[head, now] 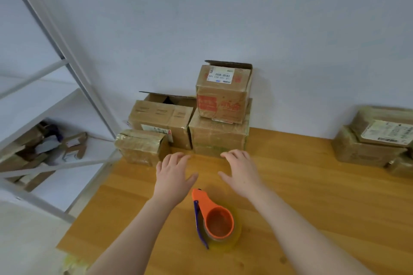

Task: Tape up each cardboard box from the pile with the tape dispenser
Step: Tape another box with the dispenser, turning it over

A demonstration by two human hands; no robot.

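A pale wall point(245, 18) backs a wooden counter point(312, 207). A white metal shelving rack point(67, 62) stands off the counter's left end, with cardboard scraps on its lower shelf. The pile point(201, 123) of cardboard boxes sits at the counter's far edge, against the wall. Its biggest member, the taped base box point(219, 138), carries the labelled top box point(223, 94), whose rear flap stands up. Left of the base box is the open box point(161, 118) (flaps up, dark inside), and in front of that sits the small wrapped box point(140, 147). Well apart, at the far right, lies a second stack point(366, 149) of tape-covered boxes. Both forearms reach forward. The left grip point(172, 172) and the right grip point(241, 172) are released, fingers spread, palms down, grasping nothing. Their fingertips are near the front of the base box; whether they touch the counter I cannot tell. Between the wrists, the orange tape dispenser point(214, 216) lies on the counter with its clear roll, untouched.
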